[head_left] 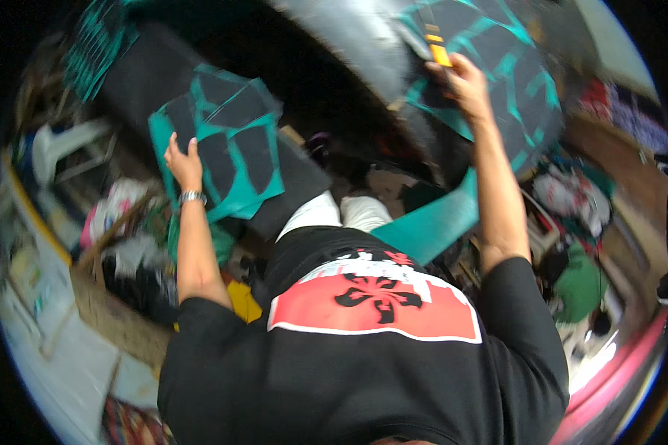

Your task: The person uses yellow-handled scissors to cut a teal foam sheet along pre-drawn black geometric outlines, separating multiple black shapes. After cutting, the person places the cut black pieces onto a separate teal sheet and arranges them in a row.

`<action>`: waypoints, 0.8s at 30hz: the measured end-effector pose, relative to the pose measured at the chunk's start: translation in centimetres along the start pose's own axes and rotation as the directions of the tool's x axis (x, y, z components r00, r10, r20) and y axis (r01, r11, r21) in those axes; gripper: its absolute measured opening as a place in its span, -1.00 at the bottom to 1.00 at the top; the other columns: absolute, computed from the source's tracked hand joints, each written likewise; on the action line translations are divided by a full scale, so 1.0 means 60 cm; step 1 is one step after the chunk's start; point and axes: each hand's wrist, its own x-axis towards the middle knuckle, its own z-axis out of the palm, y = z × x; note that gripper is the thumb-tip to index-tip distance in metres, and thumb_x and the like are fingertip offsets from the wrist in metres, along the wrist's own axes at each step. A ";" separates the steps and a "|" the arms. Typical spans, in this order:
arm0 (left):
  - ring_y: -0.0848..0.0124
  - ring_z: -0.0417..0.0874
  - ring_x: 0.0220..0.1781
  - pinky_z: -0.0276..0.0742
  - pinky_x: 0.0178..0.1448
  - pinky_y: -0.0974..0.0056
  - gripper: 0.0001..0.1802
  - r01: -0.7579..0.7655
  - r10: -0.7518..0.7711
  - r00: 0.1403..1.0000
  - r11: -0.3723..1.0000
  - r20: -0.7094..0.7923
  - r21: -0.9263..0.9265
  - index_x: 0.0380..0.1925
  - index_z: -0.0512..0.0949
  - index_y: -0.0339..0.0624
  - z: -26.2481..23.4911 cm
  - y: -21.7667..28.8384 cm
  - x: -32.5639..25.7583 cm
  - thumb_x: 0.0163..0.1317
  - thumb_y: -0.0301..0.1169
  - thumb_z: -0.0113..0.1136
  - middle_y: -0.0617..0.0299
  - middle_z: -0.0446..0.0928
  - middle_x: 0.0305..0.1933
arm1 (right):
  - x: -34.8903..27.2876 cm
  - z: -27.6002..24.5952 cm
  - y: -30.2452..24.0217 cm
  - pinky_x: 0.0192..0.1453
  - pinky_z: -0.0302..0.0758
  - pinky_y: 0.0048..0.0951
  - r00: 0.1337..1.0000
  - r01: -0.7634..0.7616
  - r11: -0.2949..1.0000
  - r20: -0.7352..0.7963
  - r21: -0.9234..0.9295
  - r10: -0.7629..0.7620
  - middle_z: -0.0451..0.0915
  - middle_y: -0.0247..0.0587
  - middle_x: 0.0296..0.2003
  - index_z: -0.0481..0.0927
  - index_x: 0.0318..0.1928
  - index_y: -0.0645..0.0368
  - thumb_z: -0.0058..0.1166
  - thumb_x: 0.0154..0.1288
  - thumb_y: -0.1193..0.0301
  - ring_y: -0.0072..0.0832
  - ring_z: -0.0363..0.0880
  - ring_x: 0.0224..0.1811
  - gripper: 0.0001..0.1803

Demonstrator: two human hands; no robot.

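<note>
My right hand (pixel 466 87) is closed around a yellow and black utility knife (pixel 439 53), its tip end pointing away from me. Beneath the knife a green sheet (pixel 506 67) with large cut-out openings lies over a dark rounded surface. My left hand (pixel 183 163), a metal watch on its wrist, has its fingers apart at the left edge of another green sheet (pixel 234 159). Dark sole-shaped openings show in that sheet, which lies on a black board (pixel 304 182). Whether the left fingertips touch the sheet is hard to tell.
A long green strip (pixel 434 222) hangs by my right thigh. Green netted scraps (pixel 96 52) sit at the far left, near a white plastic stool (pixel 67 148). A cardboard box (pixel 119 319) and bags lie left; a white bundle (pixel 571 196) and green cloth (pixel 580 285) lie right.
</note>
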 end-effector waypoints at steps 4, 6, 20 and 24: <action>0.41 0.65 0.04 0.54 0.17 0.28 -0.71 0.107 0.437 0.811 0.543 0.389 -0.833 0.08 0.59 -0.28 -0.020 0.324 -0.061 0.42 -0.41 0.16 0.17 0.65 -0.02 | 0.001 0.006 0.014 -0.50 0.29 -0.64 0.998 -0.025 0.955 -0.045 0.296 0.040 0.49 -0.52 -0.51 0.62 -0.26 0.07 0.41 0.19 0.16 -0.74 0.40 -0.54 -0.69; 0.34 0.65 0.02 0.53 0.16 0.26 -0.75 -0.340 0.751 0.653 0.407 0.098 -0.848 0.02 0.62 -0.23 -0.045 0.466 -0.104 0.37 -0.50 0.17 0.16 0.65 -0.07 | 0.000 0.007 0.019 -0.52 0.30 -0.63 0.994 -0.025 0.865 -0.081 0.502 0.076 0.50 -0.46 -0.54 0.60 -0.25 0.11 0.40 0.21 0.22 -0.69 0.42 -0.57 -0.71; -0.11 0.00 0.58 -0.07 0.52 -0.27 0.12 -0.862 0.872 0.481 0.490 0.092 -0.132 0.39 0.31 0.00 0.080 0.800 -0.088 -0.12 0.37 0.37 -0.27 0.07 0.51 | -0.198 -0.112 0.097 -0.38 0.46 -0.63 0.682 0.303 0.823 -0.712 0.481 0.165 0.69 -0.32 -0.37 0.55 -0.19 0.21 0.33 0.27 0.41 -0.73 0.55 -0.39 -0.77; -0.08 0.17 0.50 0.07 0.44 -0.33 0.16 -0.774 0.779 0.624 0.628 0.064 -0.089 0.36 0.35 -0.03 0.088 0.839 -0.037 -0.20 0.40 0.41 -0.21 0.20 0.45 | -0.273 -0.163 0.183 -0.41 0.40 -0.63 0.341 0.117 0.860 -0.833 0.497 0.435 0.54 -0.49 -0.51 0.53 -0.31 0.20 0.42 0.22 0.35 -0.75 0.44 -0.49 -0.71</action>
